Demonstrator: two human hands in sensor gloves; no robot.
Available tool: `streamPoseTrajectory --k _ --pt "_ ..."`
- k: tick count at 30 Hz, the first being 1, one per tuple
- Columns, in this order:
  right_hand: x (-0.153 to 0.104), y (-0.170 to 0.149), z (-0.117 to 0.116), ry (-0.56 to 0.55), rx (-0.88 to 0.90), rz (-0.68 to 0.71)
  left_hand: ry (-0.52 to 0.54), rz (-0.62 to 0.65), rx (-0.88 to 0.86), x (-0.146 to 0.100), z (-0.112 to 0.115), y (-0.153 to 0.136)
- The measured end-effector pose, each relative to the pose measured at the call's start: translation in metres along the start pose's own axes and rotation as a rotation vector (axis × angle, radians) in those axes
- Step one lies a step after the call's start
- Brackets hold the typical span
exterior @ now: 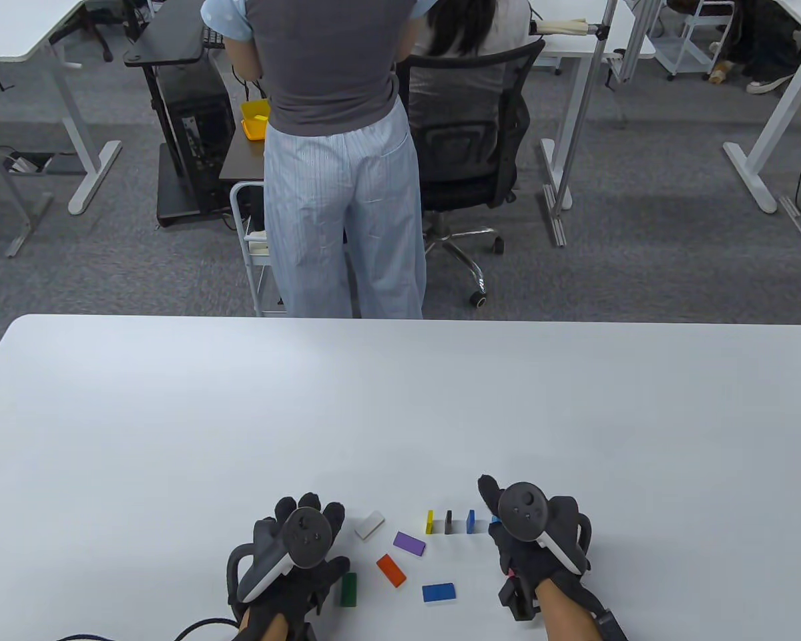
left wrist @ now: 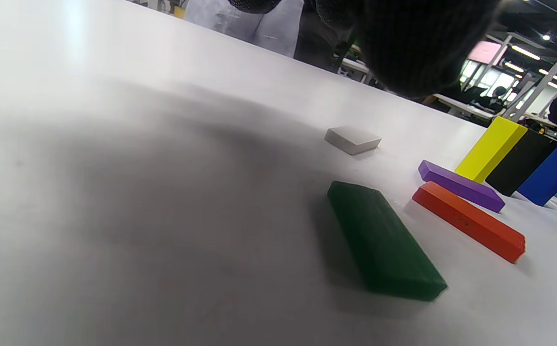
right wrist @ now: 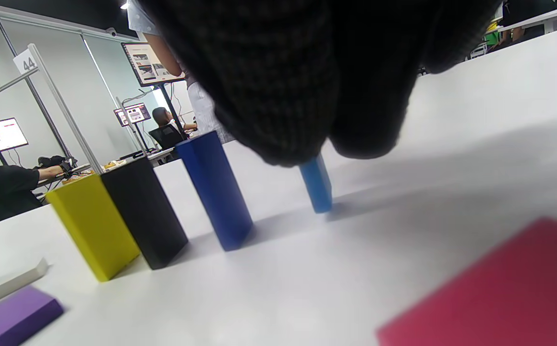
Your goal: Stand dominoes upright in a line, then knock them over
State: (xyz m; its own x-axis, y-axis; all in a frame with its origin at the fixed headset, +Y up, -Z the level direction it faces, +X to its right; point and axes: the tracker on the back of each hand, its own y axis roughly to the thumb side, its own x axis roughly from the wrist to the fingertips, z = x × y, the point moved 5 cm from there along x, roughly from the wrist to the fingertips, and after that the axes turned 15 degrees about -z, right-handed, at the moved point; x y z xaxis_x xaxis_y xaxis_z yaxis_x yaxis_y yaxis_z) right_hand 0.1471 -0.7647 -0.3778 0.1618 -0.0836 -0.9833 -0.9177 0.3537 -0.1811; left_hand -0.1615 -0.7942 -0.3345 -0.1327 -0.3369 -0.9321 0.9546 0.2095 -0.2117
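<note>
On the white tabletop (exterior: 173, 414) a yellow wooden domino (exterior: 430, 521), a black one (exterior: 448, 521) and a dark blue one (exterior: 470, 521) stood upright in a row, spaced to topple in turn. The right hand (exterior: 530, 527) pinched a light blue domino (right wrist: 317, 185) by its top, steadying it upright as the row's next piece. The left hand (exterior: 294, 557) rested with loose fingers beside a flat green domino (left wrist: 384, 240), holding nothing.

Left hand (exterior: 294, 557): palm down, low over table near bottom edge, fingers (exterior: 307, 502) spread forward and relaxed, gripping nothing. Tracker on back of hand. Right hand (exterior: 537, 541): palm down, fingers curled downward, fingertips (right wrist: 278, 144) pinching top of light blue domino (right wrist: 318, 185) (thumb hidden, exact contact unclear). 2 bare forearms enter from bottom edge.
</note>
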Motion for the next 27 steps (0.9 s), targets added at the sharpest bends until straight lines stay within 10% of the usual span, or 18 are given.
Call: streamPoseTrajectory --k 18,27 --pt "0.002 -0.005 0.003 0.041 -0.051 -0.042 -0.004 0.004 0.0 -0.001 0.0 0.001" --pt "-0.003 -0.019 0.013 0.14 -0.2 -0.317 -0.001 0.005 -0.004 -0.002 -0.002 0.001"
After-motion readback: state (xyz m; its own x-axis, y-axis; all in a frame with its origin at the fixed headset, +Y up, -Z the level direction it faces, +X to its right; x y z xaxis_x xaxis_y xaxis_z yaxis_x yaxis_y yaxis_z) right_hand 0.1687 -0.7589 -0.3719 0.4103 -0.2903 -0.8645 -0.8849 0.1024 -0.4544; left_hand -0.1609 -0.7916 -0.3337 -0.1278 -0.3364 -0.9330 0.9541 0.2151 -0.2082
